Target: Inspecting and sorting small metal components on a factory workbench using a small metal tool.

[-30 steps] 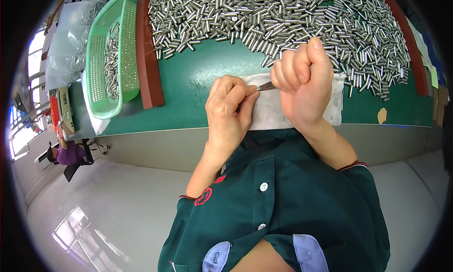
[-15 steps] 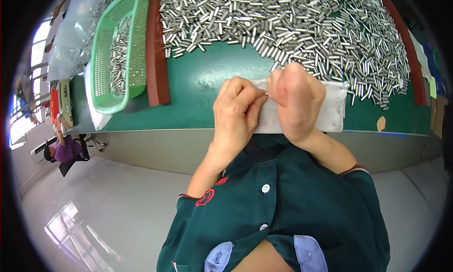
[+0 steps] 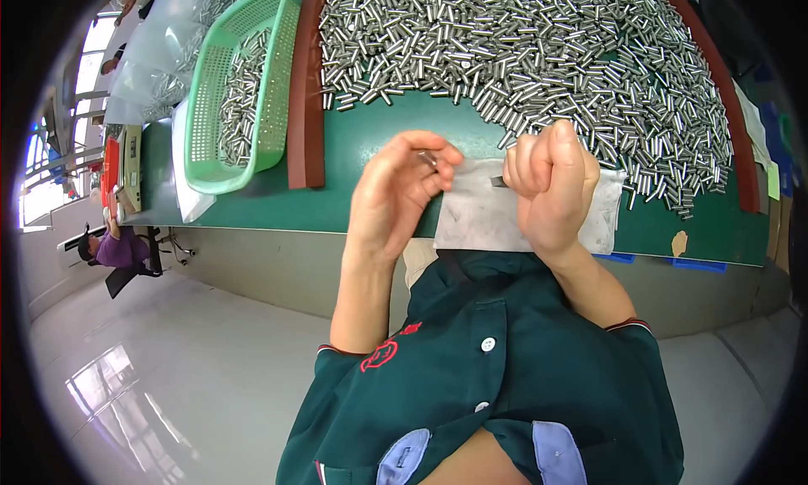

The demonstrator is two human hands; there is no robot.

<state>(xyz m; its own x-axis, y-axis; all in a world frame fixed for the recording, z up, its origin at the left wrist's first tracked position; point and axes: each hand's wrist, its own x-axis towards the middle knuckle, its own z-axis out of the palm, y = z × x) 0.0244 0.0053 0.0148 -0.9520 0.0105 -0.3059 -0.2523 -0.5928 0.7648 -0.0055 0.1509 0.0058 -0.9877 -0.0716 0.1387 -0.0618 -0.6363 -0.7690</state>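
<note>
Curled over the table's front part, my left hand (image 3: 391, 190) has its palm turned inward and holds a short metal pin (image 3: 427, 158) near its fingertips. My right hand (image 3: 554, 190) is a closed fist above a smudged white cloth (image 3: 475, 215). From that fist a small flat grey metal tip (image 3: 498, 182) sticks out toward the left; the rest of this piece is hidden in the fingers. The hands are apart. Beyond them spreads a large heap of shiny short metal pins (image 3: 522, 55) on the green tabletop (image 3: 370, 131).
A green plastic basket (image 3: 198, 140) with pins in it stands at the left, beside a brown-red rail (image 3: 307, 131). Another such rail (image 3: 715, 89) bounds the heap on the right. Clear plastic bags (image 3: 156, 72) lie far left. A person in purple (image 3: 118, 249) sits in the background.
My hands, which met at the fingertips over the cloth, have drawn apart. The left hand has turned its palm inward, and the grey tip at my right fist has come into sight.
</note>
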